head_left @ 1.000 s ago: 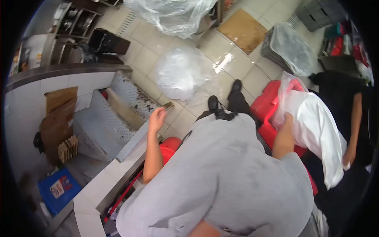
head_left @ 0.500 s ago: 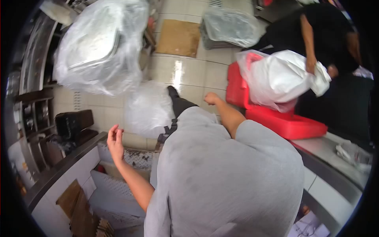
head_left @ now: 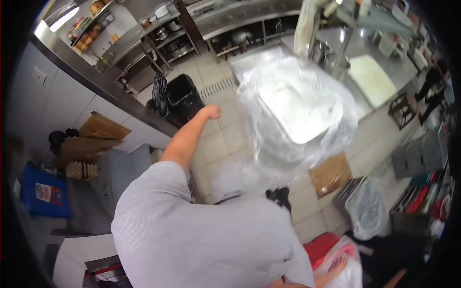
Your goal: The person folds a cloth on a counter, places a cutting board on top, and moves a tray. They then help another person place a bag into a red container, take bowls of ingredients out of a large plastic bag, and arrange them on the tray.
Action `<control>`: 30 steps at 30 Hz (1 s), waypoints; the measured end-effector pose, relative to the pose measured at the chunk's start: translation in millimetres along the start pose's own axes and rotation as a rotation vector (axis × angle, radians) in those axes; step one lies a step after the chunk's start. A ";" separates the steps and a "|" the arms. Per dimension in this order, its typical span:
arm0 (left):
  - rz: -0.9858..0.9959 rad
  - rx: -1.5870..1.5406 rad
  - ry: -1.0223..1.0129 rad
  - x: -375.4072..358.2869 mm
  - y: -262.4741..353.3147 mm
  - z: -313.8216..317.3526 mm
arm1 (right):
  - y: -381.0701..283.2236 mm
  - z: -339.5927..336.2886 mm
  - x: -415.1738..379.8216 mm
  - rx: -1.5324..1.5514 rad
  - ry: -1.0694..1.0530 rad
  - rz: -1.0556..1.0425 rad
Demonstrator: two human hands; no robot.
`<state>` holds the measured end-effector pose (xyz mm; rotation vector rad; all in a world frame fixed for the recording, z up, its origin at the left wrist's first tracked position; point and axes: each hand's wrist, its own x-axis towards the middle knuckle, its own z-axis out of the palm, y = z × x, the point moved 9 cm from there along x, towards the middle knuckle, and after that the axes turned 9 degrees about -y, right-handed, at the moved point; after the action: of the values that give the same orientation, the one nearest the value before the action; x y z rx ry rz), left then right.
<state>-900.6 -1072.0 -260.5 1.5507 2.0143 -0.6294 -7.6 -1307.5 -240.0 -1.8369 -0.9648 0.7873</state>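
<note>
My left hand (head_left: 210,113) is stretched forward over the tiled floor, its fingers curled in and nothing seen in them. It is nearest to a black bin (head_left: 185,93) on the floor ahead. To its right stands a stack of trays wrapped in clear plastic (head_left: 297,105). My right forearm reaches out at the bottom edge, and my right hand (head_left: 339,269) lies by a white plastic bag (head_left: 353,271) and a red crate (head_left: 321,249). The fingers of that hand do not show clearly.
Flattened cardboard (head_left: 103,127) and a blue box (head_left: 45,194) are at the left. Steel counters (head_left: 240,26) line the back, and a white cutting board (head_left: 372,79) lies on one. Plastic-covered grey crates (head_left: 367,206) and a cardboard sheet (head_left: 331,175) sit on the floor at the right.
My view has swung left and up, so the wrapped stack now sits right of centre and the red crate at the bottom. My left hand has gone from loosely open to curled.
</note>
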 end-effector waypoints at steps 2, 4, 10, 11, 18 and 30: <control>0.206 -0.298 0.334 8.6 51.7 -110.1 | -16.2 -18.1 -1.7 -0.097 0.178 0.050; 0.215 -0.641 0.569 -2.5 69.1 -151.0 | -16.8 3.0 22.0 -0.048 0.159 0.162; -0.097 -0.521 0.341 -27.5 35.5 206.3 | -16.4 114.2 86.6 -0.063 -0.178 0.344; -0.232 -0.682 0.057 -69.9 21.1 257.3 | -14.5 133.1 90.5 -0.069 -0.231 0.374; -0.431 -1.024 -0.887 -84.9 -185.4 446.8 | 4.2 285.1 50.1 -0.233 -0.554 0.608; 0.587 -1.354 0.427 208.5 -320.8 -153.9 | 9.7 536.7 -240.9 -0.578 -0.962 0.984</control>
<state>-1274.2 -897.4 -263.3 1.2222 1.4178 1.1535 -562.8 -1296.3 -434.6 -2.4823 -0.8284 2.3312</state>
